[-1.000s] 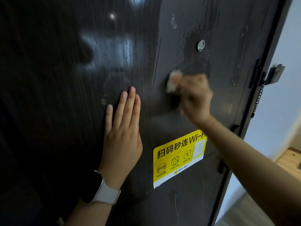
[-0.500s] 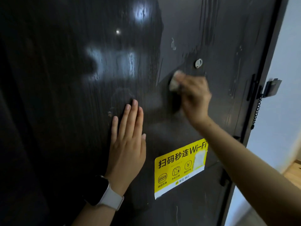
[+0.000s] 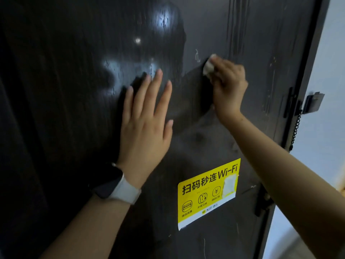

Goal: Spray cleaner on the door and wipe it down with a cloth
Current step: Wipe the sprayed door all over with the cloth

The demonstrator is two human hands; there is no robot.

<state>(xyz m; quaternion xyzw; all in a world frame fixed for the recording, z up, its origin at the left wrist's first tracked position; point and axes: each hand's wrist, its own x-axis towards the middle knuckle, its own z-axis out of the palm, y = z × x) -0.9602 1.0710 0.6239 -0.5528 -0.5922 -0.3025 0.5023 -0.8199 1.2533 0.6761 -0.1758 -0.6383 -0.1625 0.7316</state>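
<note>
Door (image 3: 214, 30): dark, wood-grained, fills most of the view; surface streaked with wet film and vertical drip lines, a bright reflected patch at upper centre-left, a small pale scuff just left of the cloth. Left hand (image 3: 144, 116): flat on the door at centre, fingers straight and slightly spread, pointing up, palm pressed to the surface, holds nothing. Watch (image 3: 119, 187): on the left wrist, dark face, pale band. Right hand (image 3: 228, 85): up and right of the left hand, fingers curled, gripping the cloth and pressing it to the door; forearm runs down to the lower right corner. Cloth (image 3: 208, 67): small, off-white, bunched, only its upper left end shows beyond the fingers, in contact with the door at upper centre-right; slightly blurred. Sticker (image 3: 207, 193): yellow, rectangular, tilted up to the right, on the lower door beneath the right forearm; black characters and "Wi-Fi", a row of icons, a white strip along its bottom edge, a torn pale patch at its right end. Chain (image 3: 295, 131): black, hangs at the door's right edge from a bracket (image 3: 313, 101) on the frame. Wall (image 3: 328, 71): pale, to the right of the door edge. Latch hardware, dark, on the right edge lower down; detail not clear
</note>
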